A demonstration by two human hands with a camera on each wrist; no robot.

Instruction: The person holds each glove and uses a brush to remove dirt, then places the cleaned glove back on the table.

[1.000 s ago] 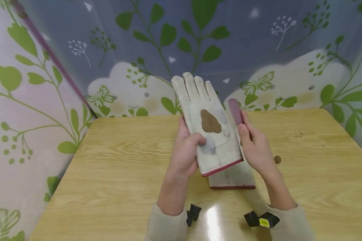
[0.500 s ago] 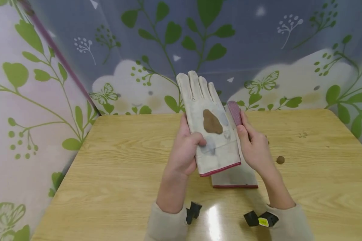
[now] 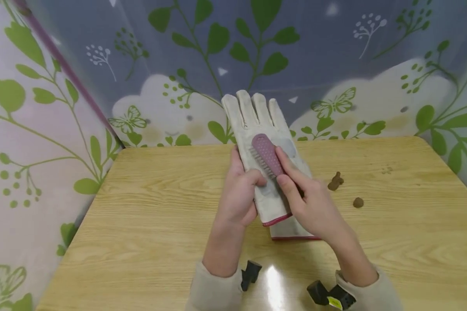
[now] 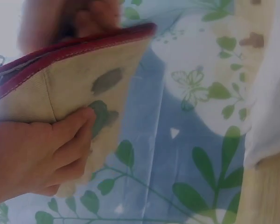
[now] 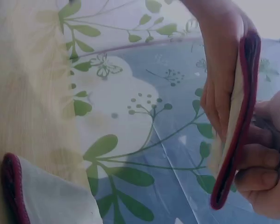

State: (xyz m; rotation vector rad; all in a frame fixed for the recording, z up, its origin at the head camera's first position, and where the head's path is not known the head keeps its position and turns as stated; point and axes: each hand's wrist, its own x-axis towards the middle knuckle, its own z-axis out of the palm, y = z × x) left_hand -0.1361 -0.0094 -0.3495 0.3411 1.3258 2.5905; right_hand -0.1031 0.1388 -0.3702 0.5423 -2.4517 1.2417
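Note:
My left hand (image 3: 239, 192) holds up a pale work glove (image 3: 262, 123) with a red-bound cuff, thumb pressed on its front and fingers behind it. In my right hand (image 3: 315, 209) is a small scrub brush (image 3: 267, 155) with a mauve back. Its pale bristles lie against the glove's palm, over where a brown patch showed before; that patch is now hidden. Grey-blue smudges mark the palm. Dark and greenish smudges show on the glove's other side (image 4: 74, 79) in the left wrist view. Below it, a second pale glove (image 3: 292, 229) lies on the table, partly covered.
On the wooden table (image 3: 151, 216), right of the gloves, lie an uneven brown lump (image 3: 336, 181) and a small round brown lump (image 3: 358, 202). Pale crumb-like marks (image 3: 386, 170) show farther right. A leaf-patterned curtain (image 3: 171, 108) stands behind the table.
My right hand has brought the brush leftward from beside the glove onto its palm, covering the brown patch. The uneven brown lump has come into sight. My left hand keeps its hold.

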